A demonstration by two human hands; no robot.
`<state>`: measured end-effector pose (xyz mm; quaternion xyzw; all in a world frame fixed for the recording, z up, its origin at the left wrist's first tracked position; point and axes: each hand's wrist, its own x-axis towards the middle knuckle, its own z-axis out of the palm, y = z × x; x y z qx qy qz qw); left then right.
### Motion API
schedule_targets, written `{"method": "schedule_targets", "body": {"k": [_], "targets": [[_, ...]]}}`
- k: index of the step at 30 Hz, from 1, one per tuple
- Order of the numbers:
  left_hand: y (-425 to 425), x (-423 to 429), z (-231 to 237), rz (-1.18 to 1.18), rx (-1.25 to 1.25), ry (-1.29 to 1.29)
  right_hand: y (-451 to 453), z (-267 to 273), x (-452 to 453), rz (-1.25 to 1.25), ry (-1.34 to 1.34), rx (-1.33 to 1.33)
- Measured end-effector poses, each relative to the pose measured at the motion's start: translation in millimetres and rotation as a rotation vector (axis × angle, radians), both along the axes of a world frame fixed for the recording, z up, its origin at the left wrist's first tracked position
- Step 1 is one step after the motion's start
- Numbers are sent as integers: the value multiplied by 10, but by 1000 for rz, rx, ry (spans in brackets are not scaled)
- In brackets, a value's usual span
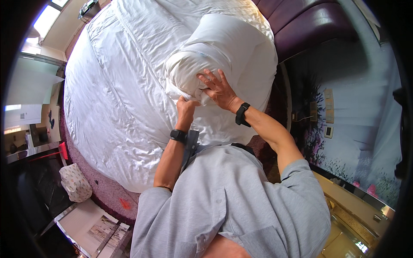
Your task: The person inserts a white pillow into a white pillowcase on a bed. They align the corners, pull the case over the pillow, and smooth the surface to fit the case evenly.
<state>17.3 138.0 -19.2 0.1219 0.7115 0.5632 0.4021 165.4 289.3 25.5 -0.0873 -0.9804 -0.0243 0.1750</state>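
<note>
A white pillow (222,42) in a white fabric cover lies on the white-sheeted round bed (122,96). Its near end is bunched, with gathered cloth (184,71). My left hand (186,111) pinches the fabric edge at the lower side of this end, thumb and fingers closed. Spread across the bunched end, my right hand (219,90) lies with its fingers apart, its thumb by a fold in the cloth. Whether the thumb grips that fold is hard to see. Dark bands sit on both wrists.
A purple padded headboard (309,25) borders the bed at upper right, beside a mural wall (355,113) with switches. Purple carpet (106,190) runs along the left. A patterned bag or cushion (75,183) and a red-headed broom (63,151) are there too.
</note>
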Motion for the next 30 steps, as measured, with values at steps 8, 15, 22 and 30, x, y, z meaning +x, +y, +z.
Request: {"method": "schedule_targets", "body": {"k": [8, 15, 22, 30], "targets": [[30, 234, 276, -14, -90, 461, -56, 41, -103, -12, 42, -43], [234, 128, 482, -42, -308, 648, -96, 189, 501, -154, 223, -197], [380, -105, 468, -9, -114, 377, -263, 50, 888, -278, 167, -196], [505, -315, 399, 50, 61, 252, -334, -68, 658, -439, 304, -263]]}}
